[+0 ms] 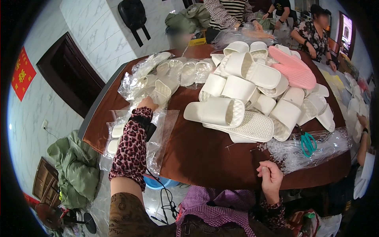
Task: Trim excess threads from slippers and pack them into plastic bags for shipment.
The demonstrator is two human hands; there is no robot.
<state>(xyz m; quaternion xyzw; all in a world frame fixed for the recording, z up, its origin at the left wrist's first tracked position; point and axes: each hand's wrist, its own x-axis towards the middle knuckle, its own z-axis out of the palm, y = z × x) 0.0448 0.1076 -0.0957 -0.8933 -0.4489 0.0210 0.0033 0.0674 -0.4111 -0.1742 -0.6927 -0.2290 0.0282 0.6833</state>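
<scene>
The left hand (148,104) is held at bagged slippers (162,89), its grip hidden; bare surface (197,166) is left open between both hands, white slippers (241,87) piled beyond; near the edge, the right hand (271,175) is curled, any pinch unclear.

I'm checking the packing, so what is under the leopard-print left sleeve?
Clear plastic lies on the brown table beneath the left sleeve, and parts of two white slippers show to the sleeve's left. How far they continue under the sleeve is covered.
</scene>
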